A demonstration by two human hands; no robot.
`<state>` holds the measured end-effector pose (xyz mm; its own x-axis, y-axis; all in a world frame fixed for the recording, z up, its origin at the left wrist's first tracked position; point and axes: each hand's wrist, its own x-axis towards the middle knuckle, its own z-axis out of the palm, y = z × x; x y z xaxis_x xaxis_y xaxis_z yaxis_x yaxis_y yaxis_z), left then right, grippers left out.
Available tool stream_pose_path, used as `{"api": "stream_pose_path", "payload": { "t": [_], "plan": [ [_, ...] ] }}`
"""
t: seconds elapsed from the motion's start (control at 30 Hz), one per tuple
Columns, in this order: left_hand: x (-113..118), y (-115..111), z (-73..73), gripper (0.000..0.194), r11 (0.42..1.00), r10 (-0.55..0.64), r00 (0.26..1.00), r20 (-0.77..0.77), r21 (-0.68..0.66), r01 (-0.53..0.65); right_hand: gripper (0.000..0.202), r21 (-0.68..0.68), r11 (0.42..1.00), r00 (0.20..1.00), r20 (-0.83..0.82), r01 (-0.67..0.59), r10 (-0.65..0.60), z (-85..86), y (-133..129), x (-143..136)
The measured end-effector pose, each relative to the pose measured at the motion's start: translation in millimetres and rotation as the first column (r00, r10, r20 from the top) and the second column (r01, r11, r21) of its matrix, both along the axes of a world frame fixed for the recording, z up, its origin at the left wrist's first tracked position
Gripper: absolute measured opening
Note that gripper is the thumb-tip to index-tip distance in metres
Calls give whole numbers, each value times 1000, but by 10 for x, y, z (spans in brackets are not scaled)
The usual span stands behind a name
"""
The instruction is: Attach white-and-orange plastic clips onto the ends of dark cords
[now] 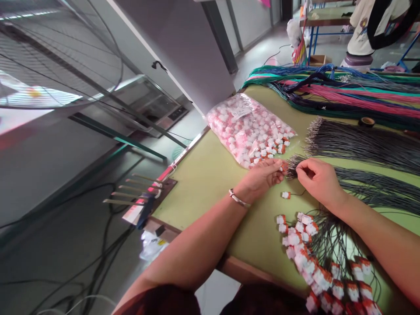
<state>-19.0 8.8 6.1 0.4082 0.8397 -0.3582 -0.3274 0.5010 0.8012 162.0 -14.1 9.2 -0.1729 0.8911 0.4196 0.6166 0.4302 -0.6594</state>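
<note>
My left hand (262,177), a metal bracelet on its wrist, is closed on a small white-and-orange connector (282,166). My right hand (320,183) pinches at the tips of a bundle of black wires (357,177), seemingly on one wire; its fingertips partly hide the end. The two hands are close together above the table (203,175). Below them lies a single wired connector (285,195). Nearer the table's front edge, a heap of wired connectors (308,262) spreads out below my right forearm.
Behind my left hand rests a clear bag of connectors (243,127). A second bundle of black wires (361,140) and a tape roll (366,121) lie at right, with coloured wires (348,92) beyond. A pronged rack (147,197) sits at the left edge; a fan (65,52) stands upper left.
</note>
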Motion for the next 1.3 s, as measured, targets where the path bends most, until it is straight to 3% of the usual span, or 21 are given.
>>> {"api": "stream_pose_path", "payload": {
  "t": [0.23,0.5,0.7,0.93,1.13,1.3],
  "plan": [
    [22,-16,16,32,997,-45,986,-164,60,55,13,5,999,994,106,-35,34,-5,1,21],
    [84,-46,-42,37,966,76,931,-358,258,21,17,102,994,931,365,-39,-1,-53,-11,31],
    [131,-87,-43,32,932,146,872,-466,361,37,15,130,990,945,327,-55,9,-90,-11,35],
    [118,-68,-48,36,953,136,901,-412,302,-6,13,31,998,969,241,-58,48,-108,6,41],
    [90,-42,-64,42,962,71,932,-355,272,30,13,85,996,983,183,-30,14,-70,4,46],
    [88,-26,-84,43,969,48,946,-321,246,34,12,104,994,966,259,-38,10,-61,-17,29]
  ]
}}
